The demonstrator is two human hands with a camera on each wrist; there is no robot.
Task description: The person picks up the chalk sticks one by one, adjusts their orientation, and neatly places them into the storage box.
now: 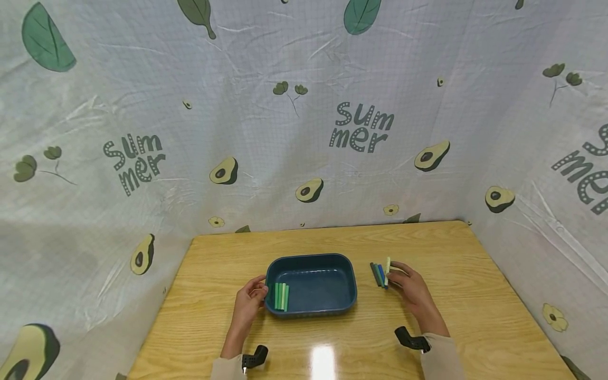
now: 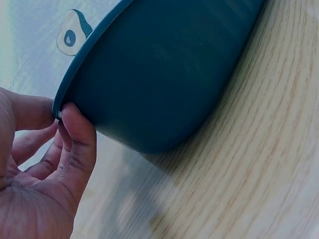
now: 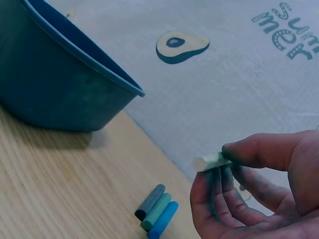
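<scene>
A dark blue rectangular bin [image 1: 311,312] stands on the table. My left hand [image 1: 249,301] pinches its left rim between thumb and finger; in the left wrist view the fingertips [image 2: 75,119] are against the rim. Inside, at the left end, several green and pale green chalk sticks [image 1: 277,296] lie side by side. To the right of the bin, my right hand [image 1: 413,290] holds a pale yellow chalk stick [image 3: 209,162] between thumb and fingers, above the table. Beside that hand lie a dark grey chalk [image 3: 149,201], a green chalk [image 3: 156,211] and a blue chalk [image 3: 163,220]. Green smudges mark the right fingers.
The wooden table [image 1: 380,332] reaches back to a white cloth [image 1: 266,200] printed with avocados and leaves, which also hangs at both sides. Each wrist wears a black camera mount, such as the right mount [image 1: 410,339].
</scene>
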